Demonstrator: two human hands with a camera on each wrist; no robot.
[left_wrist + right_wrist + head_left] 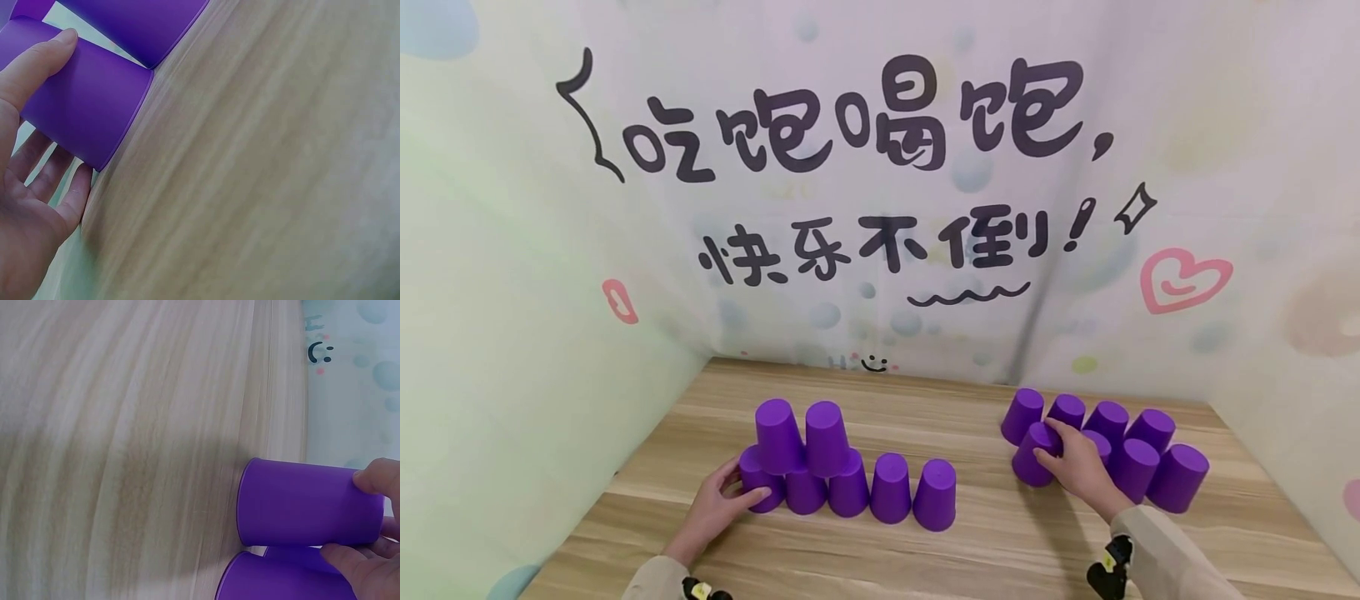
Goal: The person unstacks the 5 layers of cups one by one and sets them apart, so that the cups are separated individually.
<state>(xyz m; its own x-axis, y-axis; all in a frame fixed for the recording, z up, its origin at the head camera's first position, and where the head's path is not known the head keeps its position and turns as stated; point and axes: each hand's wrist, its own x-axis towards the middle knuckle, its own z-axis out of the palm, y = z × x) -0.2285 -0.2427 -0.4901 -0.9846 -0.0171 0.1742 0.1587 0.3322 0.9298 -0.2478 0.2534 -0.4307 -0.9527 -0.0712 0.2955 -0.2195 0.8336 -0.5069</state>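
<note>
**On wooden counter: both hands on purple cups, stack at left, cluster at right**

Left on the counter (985, 533), a row of five upside-down purple cups with two more stacked on top. Left hand (718, 508) curls round the end cup of the row (758, 482), thumb on the near side, fingers behind it. Left wrist view: thumb (37, 59) lies along the cup wall, fingers (69, 194) below it, cup rim down on the wood, next cup just beside it.

Right side, a loose cluster of upside-down purple cups (1138, 458), touching or just beside each other, well apart from the row. Right hand (1078, 462) grips the front-left cup of the cluster (1032, 458), fingers wrapped over its top end. Right wrist view: that cup (306, 503) sits rim down on the counter, thumb and fingertips pinching near its closed end, another cup touching it.

Backdrop: printed wall (880, 208) with black Chinese lettering, pink heart (1183, 279), small smiley (874, 363) near the counter's back edge.
</note>
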